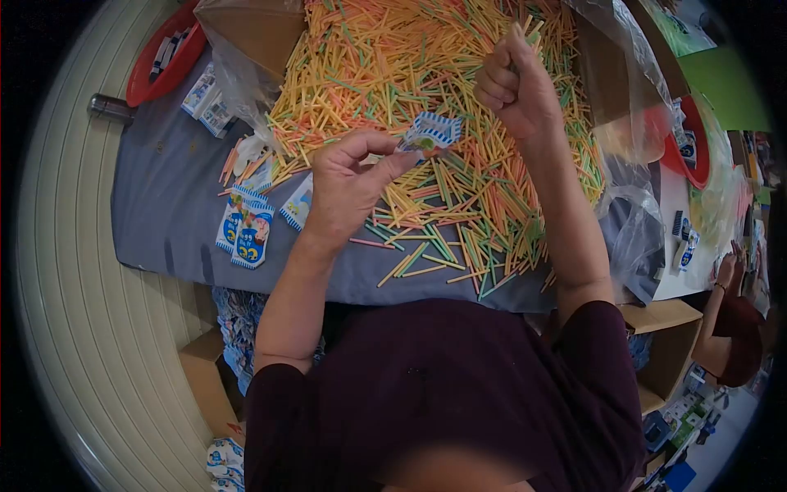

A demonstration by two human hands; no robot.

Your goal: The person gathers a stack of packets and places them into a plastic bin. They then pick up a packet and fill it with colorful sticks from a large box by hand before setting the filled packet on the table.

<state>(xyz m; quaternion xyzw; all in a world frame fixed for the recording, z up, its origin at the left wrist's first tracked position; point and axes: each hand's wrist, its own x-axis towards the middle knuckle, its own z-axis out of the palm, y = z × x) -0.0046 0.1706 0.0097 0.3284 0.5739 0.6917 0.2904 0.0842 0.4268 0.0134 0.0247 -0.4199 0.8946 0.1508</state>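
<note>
My left hand (352, 176) pinches a small blue-and-white striped packet (432, 131) between thumb and fingers. The packet's top looks spread apart. Higher up and to the right, my right hand (520, 86) is closed in a fist, with the ends of a few thin candy sticks (533, 31) showing above the thumb. Beneath both hands spreads a large heap of candy sticks (369, 74) in yellow, orange, pink and green. Left of my left wrist, printed packets (246, 228) lie on the grey cloth, and another packet (297, 203) is partly hidden by that arm.
Red basins stand at the left (168, 61) and right (695, 143). Cardboard flaps and clear plastic (631, 66) border the heap. A metal cylinder (111, 108) sits at the left edge. Below are cardboard boxes (666, 344). Another person's arm (716, 316) is at far right.
</note>
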